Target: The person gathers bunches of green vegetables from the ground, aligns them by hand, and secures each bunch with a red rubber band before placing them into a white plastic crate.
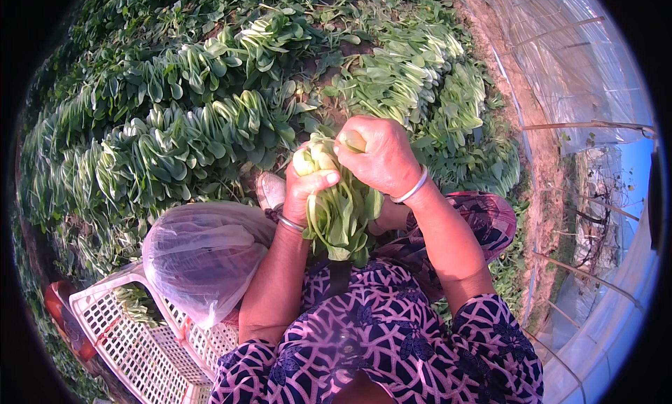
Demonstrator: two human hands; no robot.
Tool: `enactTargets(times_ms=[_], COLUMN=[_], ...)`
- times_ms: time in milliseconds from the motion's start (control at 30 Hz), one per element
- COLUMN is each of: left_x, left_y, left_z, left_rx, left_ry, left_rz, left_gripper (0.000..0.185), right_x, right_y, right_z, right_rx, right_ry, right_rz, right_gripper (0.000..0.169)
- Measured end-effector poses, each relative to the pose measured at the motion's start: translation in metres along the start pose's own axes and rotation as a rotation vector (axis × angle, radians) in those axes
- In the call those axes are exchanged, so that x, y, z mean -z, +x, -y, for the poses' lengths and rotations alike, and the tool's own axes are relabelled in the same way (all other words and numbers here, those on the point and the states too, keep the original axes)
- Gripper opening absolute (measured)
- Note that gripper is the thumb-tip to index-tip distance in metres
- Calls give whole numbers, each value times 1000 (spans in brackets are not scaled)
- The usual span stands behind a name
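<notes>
A bunch of leafy greens with pale stems (341, 215), like bok choy, hangs leaves down in front of my chest. My left hand (307, 186) is closed around its stem end, thumb across the stalks. The fist of my right hand (370, 152) presses at the top of the same bunch, fingers curled on a pale stalk end; what lies inside the fist is hidden. Long rows of cut greens (184, 136) lie on the ground beyond my left hand. Another pile of greens (404, 78), pale stems to the right, lies beyond my right hand.
A white plastic crate (157, 357) with some greens inside stands at lower left, beside my knee under a clear plastic bag (205, 257). A red object (68, 320) is behind the crate. Plastic sheeting on thin poles (583, 125) runs along the right, past a bare soil strip (546, 194).
</notes>
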State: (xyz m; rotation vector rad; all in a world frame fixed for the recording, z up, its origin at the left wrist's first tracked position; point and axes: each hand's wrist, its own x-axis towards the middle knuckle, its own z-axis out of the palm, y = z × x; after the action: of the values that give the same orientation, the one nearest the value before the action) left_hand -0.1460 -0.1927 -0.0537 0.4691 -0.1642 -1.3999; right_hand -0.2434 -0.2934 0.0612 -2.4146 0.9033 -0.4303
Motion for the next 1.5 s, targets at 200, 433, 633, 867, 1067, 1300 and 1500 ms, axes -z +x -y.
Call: enactTargets(times_ms=[200, 433, 633, 867, 1067, 1300, 1500], left_x=[-8, 4, -6, -6, -7, -12, -10], left_y=[0, -1, -1, -2, -3, -3, -6], left_z=[-2, -1, -8, -12, -15, -12, -8], left_rx=[15, -51, -124, -134, -175, -204, -153], left_ry=[-81, -154, 39, -43, 10, 4, -47], left_rz=[148, 51, 23, 73, 49, 102, 70], left_gripper=[54, 56, 62, 67, 74, 79, 76], right_x=[-19, -2, -1, -24, -40, -54, -50], right_y=[-4, 2, -20, -25, -32, -32, -31], right_z=[-8, -35, -29, 2, 3, 4, 5], right_rx=[-493, -298, -299, -208, -18, 169, 176], right_ry=[890, 339, 231, 563, 402, 368, 321], right_rz=[-73, -326, -160, -48, -199, -296, -324], right_gripper=[7, 25, 27, 66, 69, 55, 46])
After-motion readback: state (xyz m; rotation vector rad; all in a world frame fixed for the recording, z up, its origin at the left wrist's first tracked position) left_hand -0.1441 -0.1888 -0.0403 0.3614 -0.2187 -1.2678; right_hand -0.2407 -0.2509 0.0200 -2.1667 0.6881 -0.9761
